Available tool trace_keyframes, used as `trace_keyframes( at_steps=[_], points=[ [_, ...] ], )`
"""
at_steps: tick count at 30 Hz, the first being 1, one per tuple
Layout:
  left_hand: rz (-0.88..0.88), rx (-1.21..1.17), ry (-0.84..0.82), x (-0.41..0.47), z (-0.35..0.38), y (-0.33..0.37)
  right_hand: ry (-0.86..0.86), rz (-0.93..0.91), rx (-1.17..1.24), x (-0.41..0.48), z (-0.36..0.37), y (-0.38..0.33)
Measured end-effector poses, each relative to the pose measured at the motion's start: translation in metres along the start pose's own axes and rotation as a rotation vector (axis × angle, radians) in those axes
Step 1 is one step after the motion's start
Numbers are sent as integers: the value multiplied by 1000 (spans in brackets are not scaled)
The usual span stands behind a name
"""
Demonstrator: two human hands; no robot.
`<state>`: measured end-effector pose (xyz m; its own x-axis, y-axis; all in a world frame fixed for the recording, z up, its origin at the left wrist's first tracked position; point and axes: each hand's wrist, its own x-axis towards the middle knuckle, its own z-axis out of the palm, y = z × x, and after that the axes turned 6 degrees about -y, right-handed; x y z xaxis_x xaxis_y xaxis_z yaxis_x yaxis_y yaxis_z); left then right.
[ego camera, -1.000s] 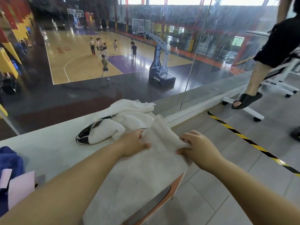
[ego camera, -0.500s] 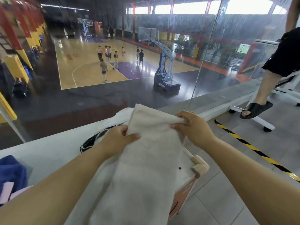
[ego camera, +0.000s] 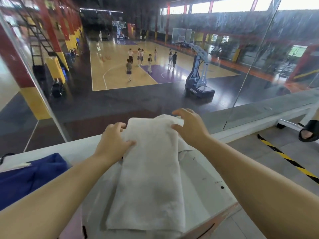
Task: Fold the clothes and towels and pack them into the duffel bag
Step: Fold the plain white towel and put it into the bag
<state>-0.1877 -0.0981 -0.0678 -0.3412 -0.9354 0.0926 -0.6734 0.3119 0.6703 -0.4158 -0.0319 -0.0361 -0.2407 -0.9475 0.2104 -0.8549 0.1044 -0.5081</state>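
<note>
We have the white terry towel point(ego camera: 151, 178), folded into a long strip, lying lengthwise on the white tabletop point(ego camera: 212, 192). At the towel's far-left corner our left hand point(ego camera: 112, 140) pinches the edge, thumb on top, likely to keep the layers aligned. At the towel's far-right corner our right hand point(ego camera: 189, 128) arches over the cloth with fingers spread; we cannot tell whether it grips or only touches. Left of the towel lies a crumpled blue fabric garment point(ego camera: 31, 175). Beyond the towel a glass wall point(ego camera: 250, 66) overlooks a basketball court point(ego camera: 120, 71). No duffel bag shows, so packing seems some way off.
</note>
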Motion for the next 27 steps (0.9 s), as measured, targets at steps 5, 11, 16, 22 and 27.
trace_keyframes(
  at_steps=[5,11,16,22,27],
  points=[
    [232,114,-156,-46,8,-20,-167,-135,-45,-61,10,5],
    [346,255,-458,-103,15,-35,-410,-378,-159,-131,24,17],
    [316,251,-578,-131,11,-43,-651,-395,-326,-164,34,30],
    [322,370,-667,-152,7,-40,-723,-310,-389,-183,31,25],
    [338,451,-661,-165,8,-32,-589,-372,-379,-195,37,23]
  ],
)
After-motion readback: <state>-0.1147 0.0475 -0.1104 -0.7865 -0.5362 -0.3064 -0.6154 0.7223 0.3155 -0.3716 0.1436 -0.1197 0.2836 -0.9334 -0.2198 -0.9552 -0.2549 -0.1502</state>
